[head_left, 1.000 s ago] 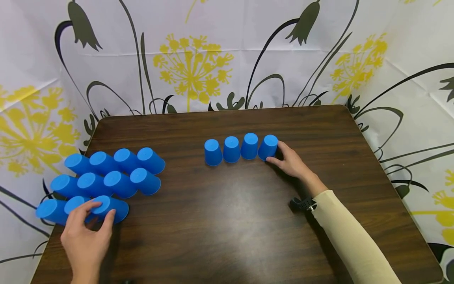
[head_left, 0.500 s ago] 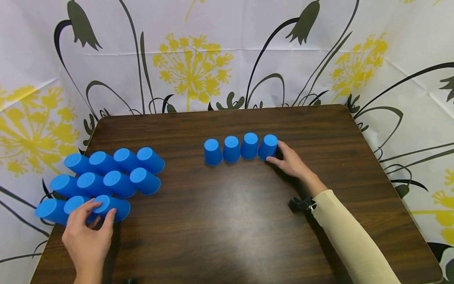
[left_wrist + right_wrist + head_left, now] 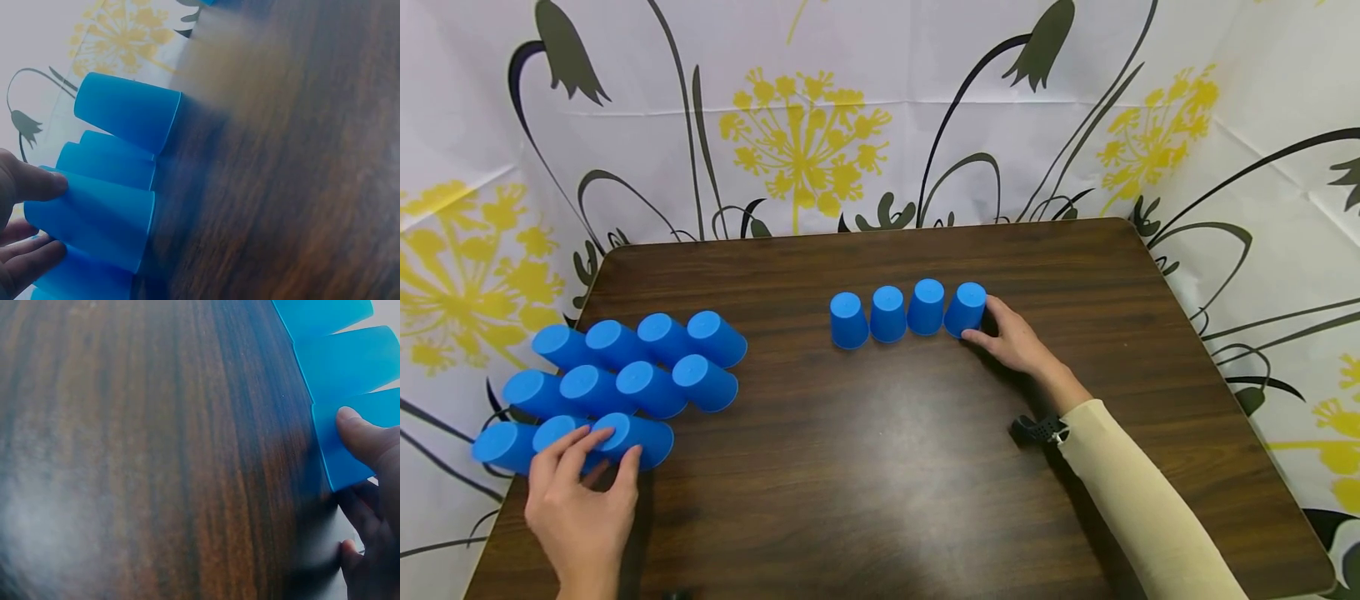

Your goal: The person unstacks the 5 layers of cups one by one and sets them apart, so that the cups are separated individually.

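Observation:
Upside-down blue plastic cups stand in two groups. My left hand (image 3: 580, 521) grips the right-end cup (image 3: 647, 442) of the nearest row at the left, fingers at its far side and thumb toward me. In the left wrist view, the thumb (image 3: 44, 183) lies on that cup's wall (image 3: 100, 219), with other fingers across from it. Farther back, my right hand (image 3: 1018, 343) holds the right-end cup (image 3: 964, 312) of a short row. The right wrist view has the thumb (image 3: 359, 431) pressed on this cup's side (image 3: 340, 453), its other fingers partly hidden behind.
Two more rows of blue cups (image 3: 651, 387) stand behind the left hand's row, close together. Beside the right hand's cup, other cups (image 3: 887, 317) line up leftward. A dark wood table (image 3: 865, 483) carries everything, backed by a flower-print cloth (image 3: 865, 83). A black strap (image 3: 1036, 431) hangs at the right wrist.
My left fingers have shifted slightly on the cup, with two fingers now showing at its base. The right hand and its cup have stayed in place.

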The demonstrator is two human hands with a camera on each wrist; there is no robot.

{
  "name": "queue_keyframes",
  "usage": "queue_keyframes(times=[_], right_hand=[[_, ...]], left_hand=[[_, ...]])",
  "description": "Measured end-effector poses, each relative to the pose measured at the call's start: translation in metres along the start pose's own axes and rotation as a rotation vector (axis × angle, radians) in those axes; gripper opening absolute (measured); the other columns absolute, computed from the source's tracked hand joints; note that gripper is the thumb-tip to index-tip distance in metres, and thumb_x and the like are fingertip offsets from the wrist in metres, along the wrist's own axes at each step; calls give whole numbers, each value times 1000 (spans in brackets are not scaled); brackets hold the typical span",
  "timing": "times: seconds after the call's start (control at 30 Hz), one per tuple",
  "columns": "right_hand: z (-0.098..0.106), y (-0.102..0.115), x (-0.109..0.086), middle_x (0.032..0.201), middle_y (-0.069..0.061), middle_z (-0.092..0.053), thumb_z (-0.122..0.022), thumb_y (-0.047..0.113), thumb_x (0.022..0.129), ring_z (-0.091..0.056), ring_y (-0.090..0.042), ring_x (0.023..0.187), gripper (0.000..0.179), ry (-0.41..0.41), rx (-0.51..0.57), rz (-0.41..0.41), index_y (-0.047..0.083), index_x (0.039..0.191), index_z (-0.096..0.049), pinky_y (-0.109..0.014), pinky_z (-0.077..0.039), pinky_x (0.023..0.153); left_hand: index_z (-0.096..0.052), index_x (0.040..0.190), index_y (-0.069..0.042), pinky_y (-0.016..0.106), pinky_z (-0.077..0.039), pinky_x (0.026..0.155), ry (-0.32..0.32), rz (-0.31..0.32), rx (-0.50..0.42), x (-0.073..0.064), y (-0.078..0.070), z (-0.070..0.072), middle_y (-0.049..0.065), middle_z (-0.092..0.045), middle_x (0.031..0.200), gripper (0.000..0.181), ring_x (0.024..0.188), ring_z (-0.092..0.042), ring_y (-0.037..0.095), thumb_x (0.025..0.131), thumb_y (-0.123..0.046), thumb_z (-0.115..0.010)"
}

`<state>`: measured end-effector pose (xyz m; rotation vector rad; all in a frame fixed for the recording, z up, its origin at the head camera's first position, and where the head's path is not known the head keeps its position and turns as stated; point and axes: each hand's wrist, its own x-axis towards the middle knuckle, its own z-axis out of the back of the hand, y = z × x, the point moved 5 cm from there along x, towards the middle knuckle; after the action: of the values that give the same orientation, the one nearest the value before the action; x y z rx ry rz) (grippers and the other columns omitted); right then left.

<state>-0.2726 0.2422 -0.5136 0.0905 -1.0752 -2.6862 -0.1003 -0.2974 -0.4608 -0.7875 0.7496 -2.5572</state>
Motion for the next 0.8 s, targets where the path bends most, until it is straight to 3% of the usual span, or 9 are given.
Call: queue_keyframes(times=[0.17, 0.3, 0.43, 0.57, 0.67, 0.8], right_hand=[[0, 0, -1, 147, -19, -43, -67, 32, 94, -38, -35, 137, 69, 3, 6, -1, 4, 149, -34, -55, -28, 112], [0, 0, -1, 147, -19, -43, -67, 32, 94, -37, -35, 138, 70, 5, 11, -2, 4, 149, -34, -54, -28, 113], [1, 0, 0, 147, -19, -43, -67, 33, 94, -37, -35, 138, 70, 4, 10, -7, 5, 149, -34, -54, -28, 113], [1, 0, -1, 147, -19, -43, -67, 33, 94, -38, -35, 137, 69, 1, 4, -7, 4, 149, -34, -54, -29, 112], [1, 0, -1, 146, -19, -44, -67, 33, 94, -39, -35, 137, 69, 0, 1, -9, 4, 148, -35, -54, -29, 112], [0, 0, -1, 146, -19, -44, -67, 33, 94, -39, -35, 137, 68, 4, 1, -8, 4, 148, -35, -55, -29, 112]], left_hand=[[-68, 121, -1, 8, -36, 92, -66, -64, -3, -2, -8, 11, 15, -54, 131, 47, 122, -52, 22, 77, -11, -84], [-69, 116, 2, 2, -35, 85, -139, -208, -108, -1, -31, 19, 19, -58, 124, 42, 113, -56, 24, 78, -12, -82], [-71, 112, 2, 2, -37, 84, -118, -351, -253, -2, -61, 11, 19, -61, 119, 38, 106, -58, 25, 76, -7, -81], [-67, 122, -3, 7, -42, 87, 55, -440, -337, -9, -94, -18, 15, -59, 126, 49, 111, -57, 27, 75, -3, -83], [-58, 134, -9, 25, -52, 89, 229, -488, -357, -17, -118, -48, 12, -53, 136, 62, 119, -54, 28, 77, -7, -83], [-44, 146, -18, 50, -53, 89, 422, -497, -364, -20, -144, -85, 11, -43, 146, 74, 126, -49, 30, 82, -17, -80]])
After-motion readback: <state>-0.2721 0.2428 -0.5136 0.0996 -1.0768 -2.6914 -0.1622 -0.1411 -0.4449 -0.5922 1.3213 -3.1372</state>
